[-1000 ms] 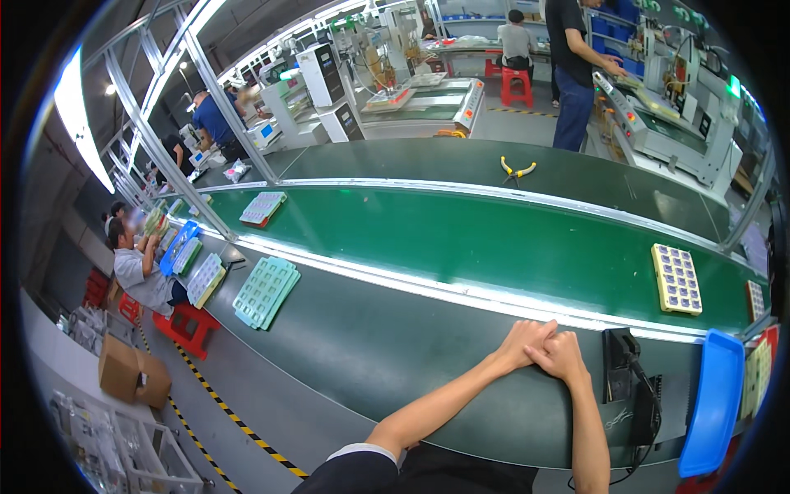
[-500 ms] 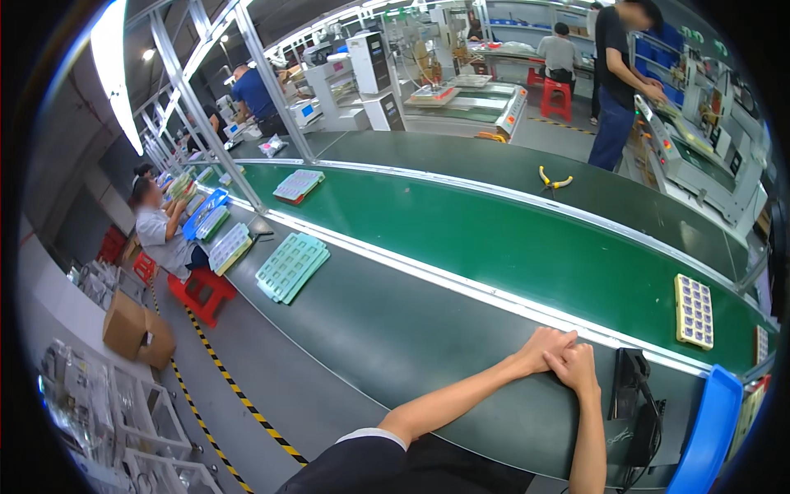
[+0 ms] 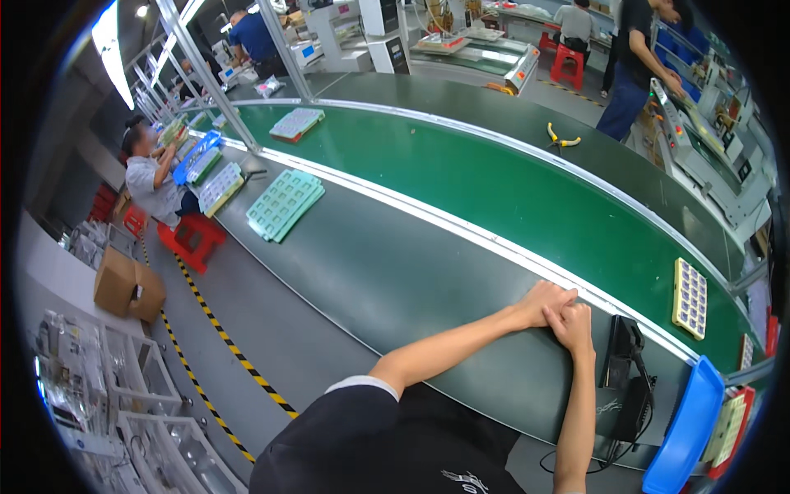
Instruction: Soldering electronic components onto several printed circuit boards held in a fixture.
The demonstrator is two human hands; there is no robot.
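My left hand (image 3: 540, 305) and my right hand (image 3: 573, 324) meet on the dark bench top (image 3: 387, 272), close to the metal rail along the green belt. Both have their fingers curled in, with the right thumb lying against the left hand. No object shows in either one, though the fingertips are partly hidden. Just right of my right hand lies a black device with a cable (image 3: 623, 350). Beyond the rail, a cream tray with square dark parts in its pockets (image 3: 690, 298) rests on the green belt (image 3: 494, 198).
Mint-green trays (image 3: 284, 204) are stacked on the bench at left. A blue bin (image 3: 687, 432) stands at the right end. Yellow-handled pliers (image 3: 564, 138) lie across the belt. A metal post (image 3: 218, 90) rises at the left; a seated person (image 3: 152, 177) works beyond it.
My view has tilted downward, so the bench and belt appear higher and more of my shirt shows. My hands keep the same pose together.
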